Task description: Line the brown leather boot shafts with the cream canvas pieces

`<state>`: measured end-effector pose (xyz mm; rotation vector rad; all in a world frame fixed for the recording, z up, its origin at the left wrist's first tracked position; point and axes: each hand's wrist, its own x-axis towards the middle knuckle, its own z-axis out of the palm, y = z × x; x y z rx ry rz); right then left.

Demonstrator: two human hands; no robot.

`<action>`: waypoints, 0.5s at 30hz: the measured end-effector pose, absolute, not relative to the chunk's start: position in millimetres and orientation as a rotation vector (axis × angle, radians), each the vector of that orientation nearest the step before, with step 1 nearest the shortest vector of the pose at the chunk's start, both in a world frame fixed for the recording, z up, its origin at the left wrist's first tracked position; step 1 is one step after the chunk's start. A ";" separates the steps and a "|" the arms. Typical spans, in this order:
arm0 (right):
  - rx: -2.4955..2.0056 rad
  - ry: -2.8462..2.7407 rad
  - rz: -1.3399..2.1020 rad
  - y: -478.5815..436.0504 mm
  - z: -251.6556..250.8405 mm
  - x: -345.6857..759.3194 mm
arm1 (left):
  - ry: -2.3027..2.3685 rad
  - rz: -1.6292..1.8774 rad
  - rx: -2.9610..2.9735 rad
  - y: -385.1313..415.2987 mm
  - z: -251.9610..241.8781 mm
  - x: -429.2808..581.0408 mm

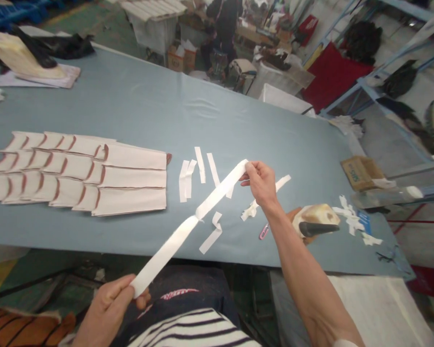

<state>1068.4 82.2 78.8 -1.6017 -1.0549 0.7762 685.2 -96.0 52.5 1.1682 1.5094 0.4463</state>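
A long white strip (pixel 171 246) is stretched slantwise between my two hands, with a narrow pinched spot near its middle. My left hand (pixel 112 301), low in front of my lap, pinches its near end. Over the table, my right hand (pixel 261 182) grips the far end between thumb and fingers. Several short white strips lie around it, among them a folded strip (pixel 212 236) and an upright one (pixel 200 165). Beneath my right forearm lie a crumpled strip (pixel 251 210) and a small pink cutter (pixel 264 231).
Overlapping rows of cream pieces with brown edges (pixel 133 178) cover the table's left part. A dark-handled tool on a pale block (pixel 318 221) stands right of my forearm. White scraps (pixel 350 217) and a cardboard box (pixel 361 172) lie farther right. Another person (pixel 224 24) is in the background.
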 end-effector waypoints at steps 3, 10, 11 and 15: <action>-1.588 -1.038 0.765 91.6 77.5 1069.3 | 1.588 0.426 1.138 -99.5 44.9 675.9; -1.579 -1.049 0.784 101.2 73.0 1071.2 | 1.606 0.412 1.054 -107.1 27.1 672.4; -1.581 -1.049 0.789 103.0 71.0 1071.3 | 1.606 0.409 1.045 -108.1 25.3 674.4; -1.584 -1.036 0.793 111.7 66.9 1076.3 | 1.631 0.391 1.066 -113.6 17.6 675.8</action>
